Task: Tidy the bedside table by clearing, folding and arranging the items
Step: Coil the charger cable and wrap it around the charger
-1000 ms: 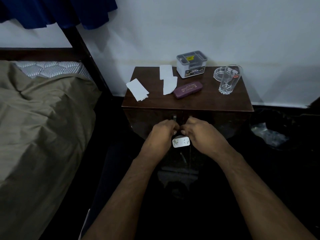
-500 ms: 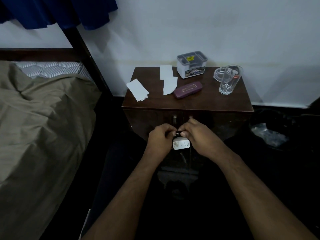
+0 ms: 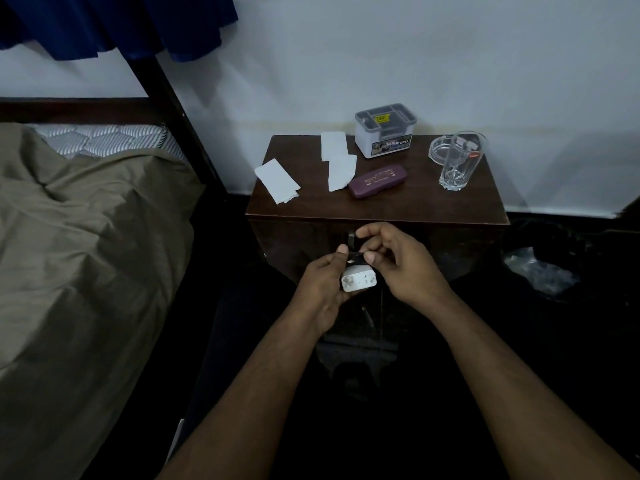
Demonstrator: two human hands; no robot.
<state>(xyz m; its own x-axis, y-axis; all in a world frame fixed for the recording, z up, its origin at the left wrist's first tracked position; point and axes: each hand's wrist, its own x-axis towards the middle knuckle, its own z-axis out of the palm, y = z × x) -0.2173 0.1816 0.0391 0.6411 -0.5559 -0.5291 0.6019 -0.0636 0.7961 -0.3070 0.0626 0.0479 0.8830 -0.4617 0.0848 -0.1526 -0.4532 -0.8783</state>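
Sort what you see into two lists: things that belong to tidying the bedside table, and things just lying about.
Belongs to the job: white charger held in the left hand, right hand at its dark cable, paper slips, purple case, plastic box, ashtray, glass.

Just lying about: bed blanket, blue cloth.

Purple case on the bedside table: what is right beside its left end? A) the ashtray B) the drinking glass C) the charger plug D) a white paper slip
D: the purple case lies with its left end right beside a white paper slip; the drinking glass stands apart toward the table's right side.
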